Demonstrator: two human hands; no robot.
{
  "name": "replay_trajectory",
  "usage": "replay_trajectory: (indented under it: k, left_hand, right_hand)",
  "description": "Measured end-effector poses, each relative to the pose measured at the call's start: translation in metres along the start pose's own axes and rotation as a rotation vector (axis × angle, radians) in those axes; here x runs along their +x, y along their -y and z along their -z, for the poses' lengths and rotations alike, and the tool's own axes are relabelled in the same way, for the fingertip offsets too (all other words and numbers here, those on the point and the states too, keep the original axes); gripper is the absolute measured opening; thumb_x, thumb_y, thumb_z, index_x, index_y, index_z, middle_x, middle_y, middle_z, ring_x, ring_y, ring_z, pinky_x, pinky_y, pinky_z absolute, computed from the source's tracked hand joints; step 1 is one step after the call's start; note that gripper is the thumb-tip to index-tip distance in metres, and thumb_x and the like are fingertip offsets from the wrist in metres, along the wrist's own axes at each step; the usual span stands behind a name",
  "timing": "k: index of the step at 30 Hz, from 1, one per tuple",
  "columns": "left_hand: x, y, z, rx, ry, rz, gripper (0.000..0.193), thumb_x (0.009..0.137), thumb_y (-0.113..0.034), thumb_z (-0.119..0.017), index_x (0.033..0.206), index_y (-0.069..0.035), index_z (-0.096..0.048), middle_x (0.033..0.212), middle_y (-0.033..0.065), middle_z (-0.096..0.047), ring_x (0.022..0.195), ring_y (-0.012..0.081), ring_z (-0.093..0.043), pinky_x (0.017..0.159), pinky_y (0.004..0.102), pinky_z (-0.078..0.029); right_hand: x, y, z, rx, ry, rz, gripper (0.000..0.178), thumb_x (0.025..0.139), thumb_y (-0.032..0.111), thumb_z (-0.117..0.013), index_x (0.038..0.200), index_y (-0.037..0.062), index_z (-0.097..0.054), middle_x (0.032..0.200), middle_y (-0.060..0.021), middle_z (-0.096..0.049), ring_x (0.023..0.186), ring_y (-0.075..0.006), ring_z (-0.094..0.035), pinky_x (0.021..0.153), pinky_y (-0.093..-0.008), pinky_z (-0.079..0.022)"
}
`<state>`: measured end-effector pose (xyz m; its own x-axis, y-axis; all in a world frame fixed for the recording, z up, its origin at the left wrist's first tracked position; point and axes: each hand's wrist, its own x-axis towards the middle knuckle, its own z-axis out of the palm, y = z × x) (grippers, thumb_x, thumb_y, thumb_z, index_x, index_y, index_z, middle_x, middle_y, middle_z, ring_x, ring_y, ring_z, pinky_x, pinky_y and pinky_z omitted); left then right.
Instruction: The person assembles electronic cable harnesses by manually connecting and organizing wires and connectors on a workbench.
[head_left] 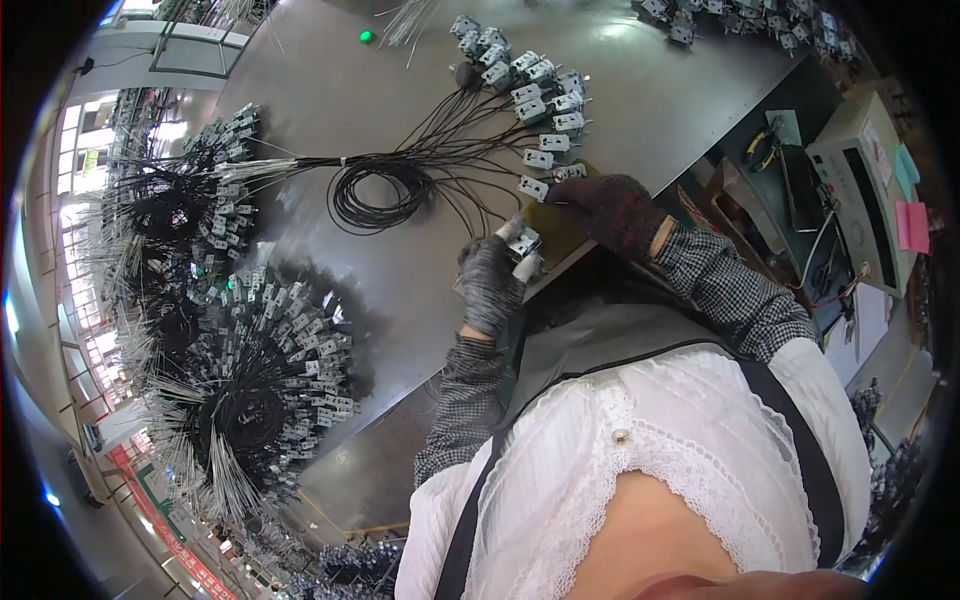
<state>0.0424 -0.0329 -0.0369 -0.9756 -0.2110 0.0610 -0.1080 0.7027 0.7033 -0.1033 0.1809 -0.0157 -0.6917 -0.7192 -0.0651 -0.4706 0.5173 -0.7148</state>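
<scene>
My left hand (489, 287), in a grey glove with pale fingertips, is closed round a small silvery metal lock unit (525, 242) near the table's front edge. My right hand (614, 213), in a dark red-and-black glove, is just to the right with its fingers bent together; what they hold, if anything, is hidden. Another metal lock unit (533, 188) lies by its fingertips. Beyond, several like units (553, 142) fan out in an arc on thin black cables. These cables run left into a bundle with a loose coil (375, 197).
Piles of similar cabled units (325, 350) cover the table's left side. More metal units (690, 20) lie at the far right. A shelf beside me holds yellow-handled pliers (765, 148) and a beige boxed device (860, 190). The grey metal table (410, 310) ends close to my apron.
</scene>
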Motion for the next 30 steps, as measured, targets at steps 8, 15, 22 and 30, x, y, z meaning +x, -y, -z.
replay_trajectory:
  k: [8, 15, 22, 30]
  left_hand:
    - [0.039, -0.028, 0.019, 0.324, 0.31, -0.157, 0.046, 0.077, -0.026, -0.085, 0.119, -0.01, -0.075, 0.099, 0.011, -0.076, 0.093, 0.0311, -0.072, 0.088, 0.046, -0.053]
    - [0.036, -0.048, -0.008, 0.368, 0.164, 0.052, 0.044, 0.072, -0.037, -0.087, 0.109, -0.015, -0.078, 0.09, 0.0116, -0.076, 0.09, 0.0335, -0.072, 0.088, 0.0486, -0.05]
    - [0.042, -0.045, -0.014, 0.402, 0.234, 0.108, 0.051, 0.065, -0.037, -0.093, 0.107, -0.013, -0.079, 0.089, 0.0101, -0.076, 0.09, 0.0326, -0.072, 0.086, 0.0458, -0.053]
    - [0.046, -0.052, -0.01, 0.407, 0.306, 0.116, 0.054, 0.064, -0.038, -0.094, 0.111, -0.015, -0.078, 0.097, 0.0107, -0.075, 0.099, 0.0318, -0.071, 0.093, 0.0482, -0.047]
  right_hand:
    - [-0.01, 0.001, -0.009, 0.047, -0.016, 0.073, 0.025, 0.1, 0.023, -0.067, 0.123, 0.0151, -0.071, 0.109, -0.0135, -0.076, 0.101, -0.0355, -0.074, 0.088, -0.0451, -0.059]
    - [-0.023, 0.022, 0.014, 0.059, 0.087, 0.086, 0.026, 0.099, 0.03, -0.064, 0.118, 0.0132, -0.071, 0.105, -0.0161, -0.075, 0.1, -0.0363, -0.074, 0.085, -0.0477, -0.058]
    - [-0.023, 0.033, 0.008, -0.256, 0.02, 0.212, 0.025, 0.091, 0.017, -0.067, 0.115, 0.0111, -0.071, 0.095, -0.0155, -0.075, 0.092, -0.0344, -0.075, 0.081, -0.0455, -0.059]
    - [-0.021, 0.031, 0.008, -0.262, 0.059, 0.199, 0.025, 0.091, 0.014, -0.064, 0.115, 0.0105, -0.071, 0.1, -0.0158, -0.075, 0.094, -0.0349, -0.075, 0.081, -0.0455, -0.059]
